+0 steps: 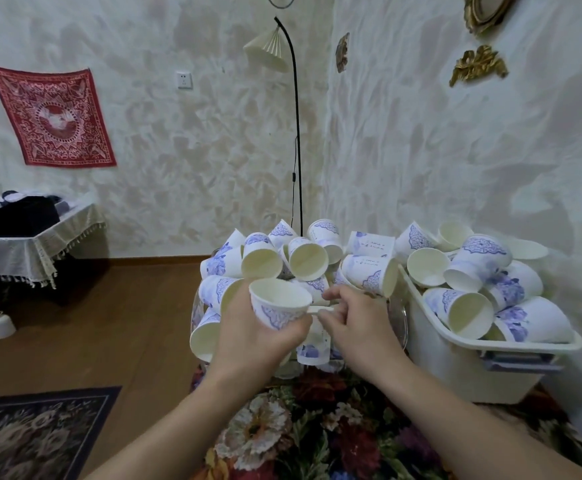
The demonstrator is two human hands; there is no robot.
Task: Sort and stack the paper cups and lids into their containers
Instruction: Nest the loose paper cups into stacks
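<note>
My left hand (pixel 248 336) grips a white paper cup with a blue pattern (pixel 279 303), mouth up and tilted away from me. My right hand (pixel 359 320) has its fingers curled and pinches the rim of another cup (pixel 317 310) just right of it. Both hands are over a heap of loose cups (pixel 303 261) piled in a clear round container (pixel 398 318). To the right, a white plastic bin (pixel 511 344) holds several more cups (pixel 473 271) lying at all angles. No lids show.
A floral cloth (pixel 300 431) covers the surface under the containers. A black floor lamp (pixel 296 133) stands behind the heap in the wall corner. At left are a wooden floor, a dark rug (pixel 33 431), a small white bottle (pixel 1 325) and a lace-covered table (pixel 23 251).
</note>
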